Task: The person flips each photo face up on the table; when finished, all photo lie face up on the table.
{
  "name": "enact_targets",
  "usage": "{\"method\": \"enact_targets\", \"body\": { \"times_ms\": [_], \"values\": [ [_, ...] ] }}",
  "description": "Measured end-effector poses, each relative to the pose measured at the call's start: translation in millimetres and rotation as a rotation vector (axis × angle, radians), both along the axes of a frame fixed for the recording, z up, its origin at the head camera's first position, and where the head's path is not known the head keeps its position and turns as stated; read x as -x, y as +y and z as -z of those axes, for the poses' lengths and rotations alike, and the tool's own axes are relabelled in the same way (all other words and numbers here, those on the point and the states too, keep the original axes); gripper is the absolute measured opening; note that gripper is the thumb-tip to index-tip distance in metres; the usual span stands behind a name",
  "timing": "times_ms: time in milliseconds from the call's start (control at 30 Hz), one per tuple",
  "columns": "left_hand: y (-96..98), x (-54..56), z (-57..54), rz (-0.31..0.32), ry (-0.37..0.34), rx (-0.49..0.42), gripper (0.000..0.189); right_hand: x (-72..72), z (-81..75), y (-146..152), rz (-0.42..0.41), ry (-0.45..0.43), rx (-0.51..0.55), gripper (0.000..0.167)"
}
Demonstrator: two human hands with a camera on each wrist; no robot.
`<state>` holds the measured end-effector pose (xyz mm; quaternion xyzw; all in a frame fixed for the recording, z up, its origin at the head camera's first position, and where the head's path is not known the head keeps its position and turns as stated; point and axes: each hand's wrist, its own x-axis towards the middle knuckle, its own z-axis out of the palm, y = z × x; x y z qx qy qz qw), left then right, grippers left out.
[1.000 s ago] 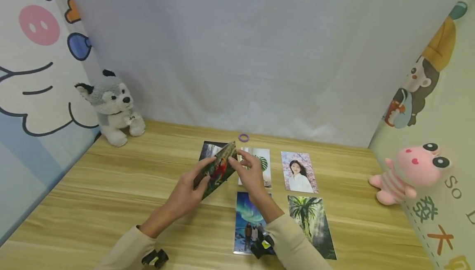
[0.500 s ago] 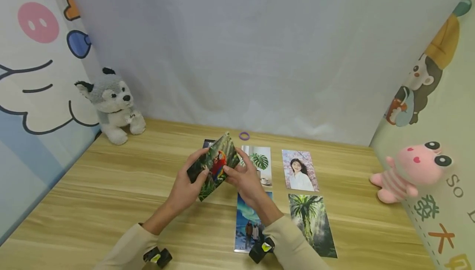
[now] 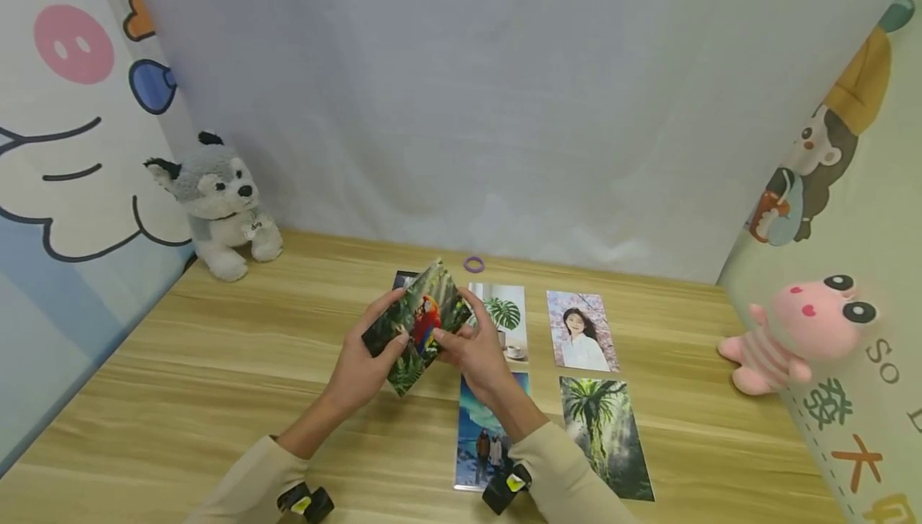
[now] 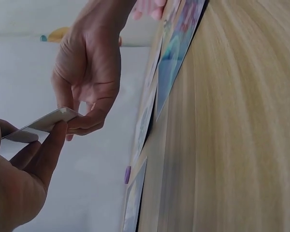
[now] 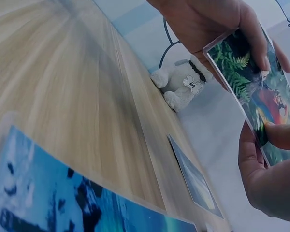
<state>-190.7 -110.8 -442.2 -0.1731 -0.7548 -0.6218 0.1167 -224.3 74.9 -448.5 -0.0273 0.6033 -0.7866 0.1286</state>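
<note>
My left hand (image 3: 370, 360) and right hand (image 3: 481, 348) hold a photo (image 3: 418, 312) of a red parrot among green leaves, raised above the table and tilted. The left hand pinches its left side, thumb on the picture and fingers behind. On the opposite side the right hand pinches it, thumb near the parrot. In the left wrist view the pale back of the photo (image 4: 46, 121) shows, with fingers under it. The right wrist view shows the picture side of the photo (image 5: 237, 79) and its pale edge.
On the wooden table (image 3: 238, 356) lie a plant photo (image 3: 515, 300), a portrait photo (image 3: 583, 340), an aurora photo (image 3: 471, 460), a hanging-fern photo (image 3: 605, 428) and a partly hidden photo (image 3: 403, 277). Behind them is a purple ring (image 3: 474, 264). Plush toys, a husky (image 3: 226, 204) and a pink one (image 3: 799, 340), stand at the sides.
The parrot photo has turned from a steep angle to face the head camera more fully. My right hand has moved slightly down, its thumb now on the picture side.
</note>
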Motion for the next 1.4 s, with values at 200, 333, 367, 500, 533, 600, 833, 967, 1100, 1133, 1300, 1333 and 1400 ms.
{"method": "enact_targets", "body": {
  "times_ms": [200,333,367,500,533,600,833,967,1100,1133,1300,1333,1400],
  "values": [
    [-6.6,-0.8,-3.3,0.011,-0.049,0.018,0.053,2.1,0.4,5,-0.009,0.047,-0.107,0.080],
    [-12.5,-0.5,-8.7,0.091,-0.058,-0.021,0.046,3.4,-0.5,9,-0.028,0.093,-0.169,0.080],
    [-14.3,0.0,-9.9,0.116,-0.066,-0.032,0.047,3.7,-0.6,10,-0.037,0.106,-0.185,0.080],
    [-21.8,4.7,-13.4,0.194,-0.096,-0.044,0.055,3.8,-2.3,12,-0.075,0.139,-0.237,0.081],
    [-23.4,6.3,-14.1,0.208,-0.101,-0.040,0.056,3.7,-2.8,12,-0.087,0.147,-0.243,0.081],
    [-25.2,9.7,-15.6,0.238,-0.128,-0.037,0.055,4.1,-3.0,12,-0.107,0.162,-0.265,0.083],
    [-28.4,20.4,-23.7,0.271,-0.222,0.085,0.059,3.5,-8.5,15,-0.185,0.329,-0.439,0.079],
    [-29.0,27.3,-25.9,0.285,-0.216,0.154,0.078,3.4,-11.2,15,-0.234,0.383,-0.489,0.079],
    [-28.2,30.5,-27.9,0.259,-0.207,0.235,0.084,3.3,-10.5,15,-0.250,0.395,-0.510,0.080],
    [-28.1,30.8,-28.1,0.252,-0.208,0.250,0.083,3.1,-10.0,15,-0.253,0.398,-0.514,0.080],
    [-28.6,30.5,-25.5,0.244,-0.232,0.275,0.074,1.4,-7.9,15,-0.271,0.417,-0.516,0.079],
    [-28.7,30.2,-24.7,0.242,-0.234,0.273,0.071,1.0,-7.7,15,-0.272,0.417,-0.512,0.079],
    [-29.5,29.9,-23.0,0.236,-0.228,0.273,0.065,0.4,-7.4,14,-0.270,0.421,-0.508,0.079]
  ]
}}
